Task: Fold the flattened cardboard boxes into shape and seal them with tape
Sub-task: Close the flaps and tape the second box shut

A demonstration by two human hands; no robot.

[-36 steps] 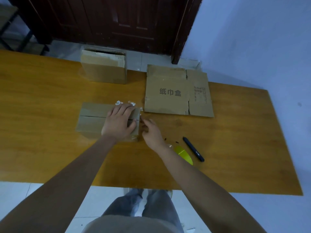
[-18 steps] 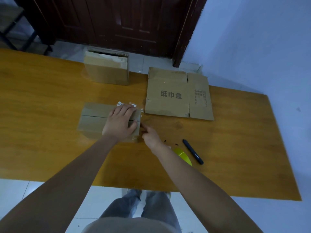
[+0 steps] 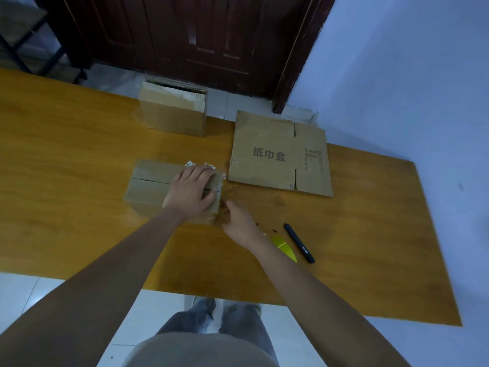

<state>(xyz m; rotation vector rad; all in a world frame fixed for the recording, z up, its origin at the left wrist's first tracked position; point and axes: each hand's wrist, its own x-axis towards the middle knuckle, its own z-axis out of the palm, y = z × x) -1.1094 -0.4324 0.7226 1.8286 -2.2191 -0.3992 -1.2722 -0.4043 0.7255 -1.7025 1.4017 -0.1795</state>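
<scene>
We find the left hand (image 3: 191,190) pressing flat-fingered on the box (image 3: 153,186); the right hand (image 3: 236,221) touches its end, grasp indeterminable.

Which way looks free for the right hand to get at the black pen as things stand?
Probably yes: the right hand is by the box, and only bare table lies between it and the black pen.

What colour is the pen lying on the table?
Black, as the head view shows: the pen.
</scene>
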